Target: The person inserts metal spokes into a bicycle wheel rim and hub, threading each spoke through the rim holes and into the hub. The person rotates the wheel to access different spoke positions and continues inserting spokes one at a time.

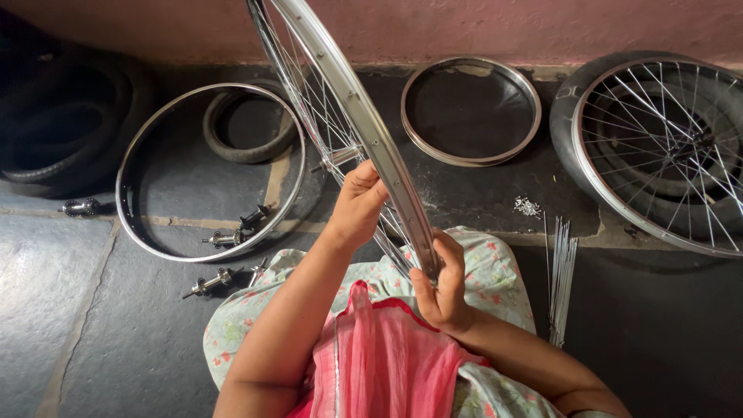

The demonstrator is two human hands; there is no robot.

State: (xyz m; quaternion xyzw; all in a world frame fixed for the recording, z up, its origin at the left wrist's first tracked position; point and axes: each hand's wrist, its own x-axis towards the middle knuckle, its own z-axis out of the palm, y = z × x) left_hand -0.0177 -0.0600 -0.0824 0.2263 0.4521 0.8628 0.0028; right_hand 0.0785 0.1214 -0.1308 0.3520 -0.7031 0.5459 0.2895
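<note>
A silver spoked bicycle wheel (364, 124) stands upright on edge in front of me, its rim running from the top of the view down to my lap. My left hand (357, 203) grips the rim and spokes partway up on the left side. My right hand (443, 288) closes on the rim's lowest part, thumb on the metal. The wheel's hub (337, 159) shows behind the spokes. My lap is covered by floral cloth (495, 279) and a pink scarf (387, 356).
On the dark stone floor lie a bare rim (128, 166), a smaller rim (470, 159), a small tyre (224, 143), loose hubs (209, 284), a bundle of spokes (561, 279), a heap of nipples (527, 206), a tyred wheel (658, 147) and black tyres (54, 131).
</note>
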